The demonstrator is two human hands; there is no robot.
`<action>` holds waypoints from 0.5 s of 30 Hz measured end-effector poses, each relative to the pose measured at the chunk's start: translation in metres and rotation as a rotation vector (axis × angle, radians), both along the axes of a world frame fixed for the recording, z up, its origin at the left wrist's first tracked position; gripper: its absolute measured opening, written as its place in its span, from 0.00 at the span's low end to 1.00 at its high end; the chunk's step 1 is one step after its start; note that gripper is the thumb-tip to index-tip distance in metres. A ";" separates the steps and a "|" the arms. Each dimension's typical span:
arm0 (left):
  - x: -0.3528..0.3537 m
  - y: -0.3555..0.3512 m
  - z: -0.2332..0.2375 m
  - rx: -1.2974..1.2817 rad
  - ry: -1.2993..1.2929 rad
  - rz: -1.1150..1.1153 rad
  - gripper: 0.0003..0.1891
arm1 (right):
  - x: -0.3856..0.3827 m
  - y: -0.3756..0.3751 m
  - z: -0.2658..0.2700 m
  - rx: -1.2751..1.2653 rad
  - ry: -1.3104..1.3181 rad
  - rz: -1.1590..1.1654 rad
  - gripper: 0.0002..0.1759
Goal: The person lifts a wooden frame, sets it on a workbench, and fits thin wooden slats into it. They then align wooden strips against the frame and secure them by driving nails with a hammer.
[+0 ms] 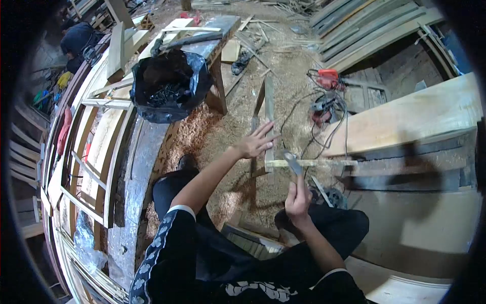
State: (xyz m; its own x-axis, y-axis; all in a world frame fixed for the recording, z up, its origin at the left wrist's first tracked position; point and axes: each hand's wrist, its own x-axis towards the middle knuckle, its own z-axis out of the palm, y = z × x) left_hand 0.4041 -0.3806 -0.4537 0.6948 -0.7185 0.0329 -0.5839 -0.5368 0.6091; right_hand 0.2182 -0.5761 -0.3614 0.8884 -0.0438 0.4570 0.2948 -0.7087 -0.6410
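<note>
My left hand reaches forward with its fingers spread across the upright strip of a narrow wooden frame. A pale wooden crosspiece runs from the near end of this frame to the right. My right hand is closed round a hammer, its greyish head raised and somewhat blurred. In this view the hammer overlaps the crosspiece, just right of the joint. My knees are bent on both sides of the work.
A black bag of dark scraps sits left on a workbench with wooden frames. Corded red power tools lie on the sawdust-covered floor. At right are wide boards and stacked planks. Another person bends at far left.
</note>
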 end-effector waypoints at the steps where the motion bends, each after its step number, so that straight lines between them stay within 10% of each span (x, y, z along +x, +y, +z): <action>1: 0.000 0.000 -0.003 -0.061 -0.002 -0.012 0.31 | -0.008 -0.007 -0.022 -0.014 -0.025 -0.008 0.23; 5: 0.004 0.004 -0.006 -0.067 -0.012 -0.051 0.32 | -0.007 -0.008 -0.015 -0.197 0.416 0.084 0.20; 8: 0.006 0.005 0.004 0.134 -0.083 0.000 0.32 | -0.001 -0.005 -0.003 -0.005 0.007 0.024 0.21; 13: 0.022 -0.003 0.030 0.163 -0.156 -0.040 0.31 | -0.004 -0.011 -0.033 -0.309 0.444 0.051 0.22; 15: 0.042 -0.015 0.036 0.220 -0.276 -0.070 0.31 | 0.014 -0.005 -0.013 -0.147 0.184 0.023 0.22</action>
